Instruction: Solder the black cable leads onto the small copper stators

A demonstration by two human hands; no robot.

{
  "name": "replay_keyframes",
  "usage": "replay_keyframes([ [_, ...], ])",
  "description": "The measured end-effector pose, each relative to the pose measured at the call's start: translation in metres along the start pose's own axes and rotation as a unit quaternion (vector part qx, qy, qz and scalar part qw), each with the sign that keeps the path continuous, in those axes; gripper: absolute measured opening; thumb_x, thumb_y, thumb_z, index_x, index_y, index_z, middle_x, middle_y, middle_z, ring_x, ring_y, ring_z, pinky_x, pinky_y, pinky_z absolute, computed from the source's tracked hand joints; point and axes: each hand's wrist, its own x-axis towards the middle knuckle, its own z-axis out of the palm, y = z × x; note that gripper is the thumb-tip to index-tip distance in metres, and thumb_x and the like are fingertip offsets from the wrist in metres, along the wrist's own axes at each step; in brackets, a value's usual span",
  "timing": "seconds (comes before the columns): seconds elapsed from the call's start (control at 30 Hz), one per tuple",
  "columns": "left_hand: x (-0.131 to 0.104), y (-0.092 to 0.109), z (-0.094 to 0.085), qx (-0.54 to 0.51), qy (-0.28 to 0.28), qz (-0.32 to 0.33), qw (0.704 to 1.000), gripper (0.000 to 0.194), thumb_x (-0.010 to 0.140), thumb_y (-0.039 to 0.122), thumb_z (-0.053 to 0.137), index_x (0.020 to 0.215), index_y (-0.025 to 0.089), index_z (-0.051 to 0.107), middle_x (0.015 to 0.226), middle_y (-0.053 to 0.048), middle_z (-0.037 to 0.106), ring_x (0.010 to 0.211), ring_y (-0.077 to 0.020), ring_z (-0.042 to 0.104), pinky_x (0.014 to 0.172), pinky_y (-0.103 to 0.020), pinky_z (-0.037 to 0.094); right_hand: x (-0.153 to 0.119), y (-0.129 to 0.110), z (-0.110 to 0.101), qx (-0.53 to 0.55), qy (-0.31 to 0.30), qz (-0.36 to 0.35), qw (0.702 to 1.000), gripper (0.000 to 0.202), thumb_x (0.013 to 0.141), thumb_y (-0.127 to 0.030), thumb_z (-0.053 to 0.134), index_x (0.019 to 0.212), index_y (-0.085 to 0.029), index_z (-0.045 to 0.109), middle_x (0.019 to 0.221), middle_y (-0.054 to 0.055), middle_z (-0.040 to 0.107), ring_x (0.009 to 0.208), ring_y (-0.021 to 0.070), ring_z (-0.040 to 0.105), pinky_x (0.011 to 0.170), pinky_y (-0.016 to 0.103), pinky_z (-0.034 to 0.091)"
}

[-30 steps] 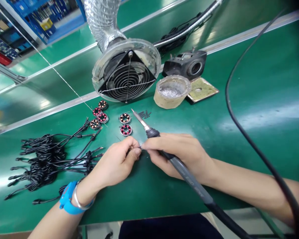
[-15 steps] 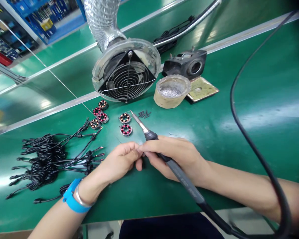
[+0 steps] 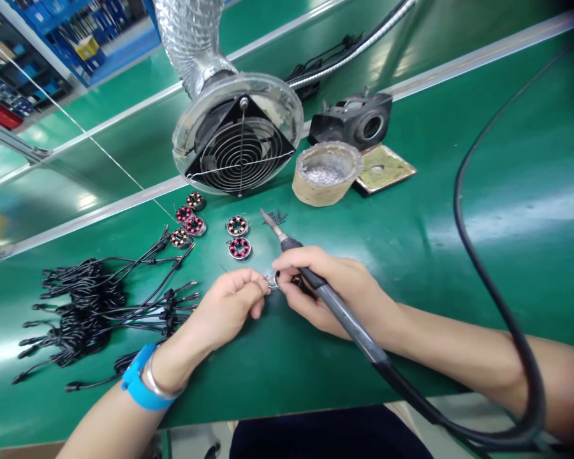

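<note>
My right hand (image 3: 339, 290) holds a soldering iron (image 3: 342, 312), its metal tip pointing up and away. The same fingers also grip a small ring-shaped coil (image 3: 276, 279), mostly hidden by them. My left hand (image 3: 234, 303) is closed in a pinch at the coil's left side, on what look like thin wires. Just beyond, a red coil (image 3: 240, 248) and a copper-coloured coil (image 3: 237, 225) lie on the green table. Short black tubes (image 3: 275, 218) are beside the iron's tip.
Several coils (image 3: 194, 225) and a pile of black cables (image 3: 83, 306) lie at the left. A round fan (image 3: 242, 162) on a foil duct stands behind. Right of it are a solder-filled bowl (image 3: 328, 175), a yellow sponge tray (image 3: 387, 169) and a black iron stand (image 3: 354, 121).
My hands have moved slightly apart, and the ring-shaped coil now shows between them. The soldering iron's tip has shifted a little to the right, over the black tubes.
</note>
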Motion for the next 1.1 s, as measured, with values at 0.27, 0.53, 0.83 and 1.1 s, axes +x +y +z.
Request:
replay_keyframes([
  [0.27, 0.001, -0.002, 0.0, -0.004, 0.01, -0.002, 1.0, 0.023, 0.084, 0.031, 0.05, 0.065, 0.018, 0.046, 0.047, 0.009, 0.043, 0.039, -0.004, 0.023, 0.041, -0.019, 0.018, 0.001, -0.001, 0.0, 0.003, 0.016, -0.006, 1.0, 0.034, 0.079, -0.005, 0.058, 0.109, -0.02, 0.053, 0.082, -0.002, 0.066, 0.067, 0.0069, 0.065, 0.066, 0.015, 0.053],
  [0.53, 0.0, -0.003, 0.002, 0.01, 0.005, 0.001, 1.0, 0.025, 0.087, 0.032, 0.049, 0.067, 0.018, 0.047, 0.049, 0.008, 0.044, 0.042, -0.0051, 0.026, 0.042, -0.02, 0.018, 0.001, -0.014, -0.033, -0.019, 0.028, -0.048, 0.998, 0.031, 0.09, -0.012, 0.054, 0.118, -0.022, 0.06, 0.081, 0.002, 0.069, 0.066, 0.012, 0.065, 0.058, 0.022, 0.052],
  [0.83, 0.0, -0.006, 0.001, 0.023, 0.001, 0.015, 1.0, 0.028, 0.088, 0.034, 0.048, 0.065, 0.017, 0.049, 0.051, 0.007, 0.044, 0.045, -0.0056, 0.028, 0.044, -0.02, 0.02, -0.004, -0.021, -0.048, 0.067, 0.014, -0.046, 0.997, 0.025, 0.076, -0.011, 0.05, 0.094, -0.019, 0.064, 0.066, 0.001, 0.059, 0.051, 0.0122, 0.047, 0.046, 0.029, 0.039],
  [1.1, -0.001, -0.006, 0.001, 0.031, 0.005, 0.012, 0.999, 0.029, 0.089, 0.035, 0.048, 0.066, 0.017, 0.049, 0.051, 0.007, 0.044, 0.044, -0.0057, 0.027, 0.046, -0.021, 0.021, -0.003, -0.022, -0.051, 0.056, -0.032, -0.03, 0.997, 0.024, 0.078, -0.01, 0.049, 0.095, -0.023, 0.061, 0.068, 0.002, 0.06, 0.053, 0.0139, 0.05, 0.05, 0.031, 0.043],
])
